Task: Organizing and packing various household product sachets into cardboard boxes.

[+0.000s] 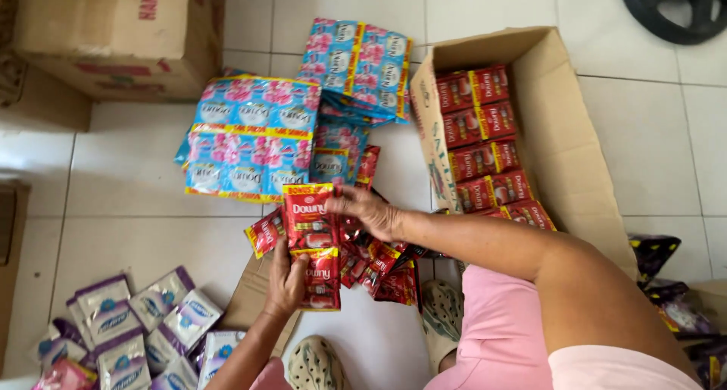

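The left hand covers the lower left edge of the red sachet strip, and its forearm runs off the bottom edge. The right hand hides the strip's upper right corner; its fingertips are lost against the packets. Below that hand, the heap of red sachets overlaps itself, so no count is possible. Down-left of the left hand, the purple sachets are cut by the bottom edge. Far up-right, a black wheel-like object is cropped.
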